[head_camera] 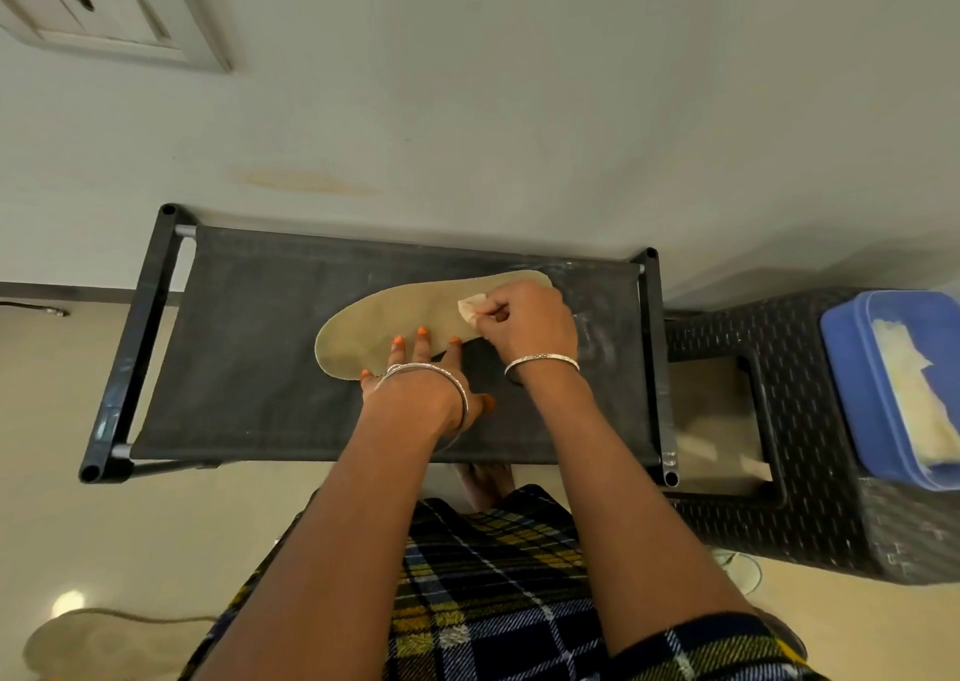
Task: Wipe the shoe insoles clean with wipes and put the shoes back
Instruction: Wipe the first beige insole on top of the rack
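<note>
Mostly the view is filled by a pale wall [519,83] behind the rack and glossy cream floor [104,524] in front of it. The rack [249,348] itself is a black frame with a dark fabric shelf stretched across its top, standing against the wall. Right of the rack, just beside its frame, sits a black woven-pattern stool [810,524]. On the part of the stool farthest from the rack lies a blue container [844,363] holding a whitish heap of wipes [919,400].

A person in a plaid garment [493,602] stands at the rack's near edge, both bare forearms reaching over the shelf, a silver bangle on each wrist.

On the shelf, toward its right and rear part, a tan insole [395,306] lies flat, lengthwise along the rack.

The left hand [421,374] is spread wide, fingers straight and apart, its orange-nailed fingertips pressing on the insole's near edge while the palm rests over the fabric. The right hand [524,327] is curled over the insole's right end, fingers and thumb pinching a small crumpled wipe [470,309] down against the insole's surface.

On the floor far left of the rack's front, a pale oval shape [78,644] is too blurred to identify.
</note>
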`<state>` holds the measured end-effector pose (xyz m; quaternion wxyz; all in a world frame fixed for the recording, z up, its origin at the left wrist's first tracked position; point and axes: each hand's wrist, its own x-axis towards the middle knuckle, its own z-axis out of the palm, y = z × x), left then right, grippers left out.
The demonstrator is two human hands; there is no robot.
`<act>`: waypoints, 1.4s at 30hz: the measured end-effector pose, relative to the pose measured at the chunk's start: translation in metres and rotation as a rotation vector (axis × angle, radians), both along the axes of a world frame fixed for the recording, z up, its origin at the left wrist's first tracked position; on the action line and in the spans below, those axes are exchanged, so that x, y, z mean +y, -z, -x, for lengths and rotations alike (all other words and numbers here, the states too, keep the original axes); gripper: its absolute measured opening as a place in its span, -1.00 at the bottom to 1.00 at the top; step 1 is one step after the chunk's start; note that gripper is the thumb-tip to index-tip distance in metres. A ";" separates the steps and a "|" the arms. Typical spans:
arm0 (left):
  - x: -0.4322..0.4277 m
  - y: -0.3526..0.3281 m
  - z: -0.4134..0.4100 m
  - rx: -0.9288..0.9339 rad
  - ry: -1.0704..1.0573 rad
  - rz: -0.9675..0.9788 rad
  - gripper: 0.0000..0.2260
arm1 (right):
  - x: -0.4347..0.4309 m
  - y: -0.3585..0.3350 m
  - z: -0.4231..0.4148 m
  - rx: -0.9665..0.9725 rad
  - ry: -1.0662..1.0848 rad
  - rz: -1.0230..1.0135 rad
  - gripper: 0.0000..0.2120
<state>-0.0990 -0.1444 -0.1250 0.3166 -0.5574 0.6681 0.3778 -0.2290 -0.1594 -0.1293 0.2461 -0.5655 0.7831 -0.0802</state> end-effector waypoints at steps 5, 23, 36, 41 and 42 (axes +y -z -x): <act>-0.001 -0.001 0.001 0.001 0.012 -0.016 -0.22 | 0.001 0.001 0.019 0.155 0.237 0.113 -0.88; -0.001 -0.001 -0.005 0.016 -0.007 0.000 -0.25 | -0.003 0.004 -0.012 -0.108 -0.065 0.034 -0.87; -0.001 -0.005 -0.017 0.002 0.008 -0.003 -0.27 | -0.005 0.006 -0.022 -0.076 -0.030 0.067 -0.85; -0.002 -0.009 -0.017 -0.005 0.015 -0.020 -0.29 | -0.008 0.006 -0.008 -0.032 0.122 0.080 -0.85; -0.002 -0.011 -0.017 -0.009 0.021 -0.023 -0.29 | -0.008 0.007 -0.001 0.009 0.213 0.112 -0.85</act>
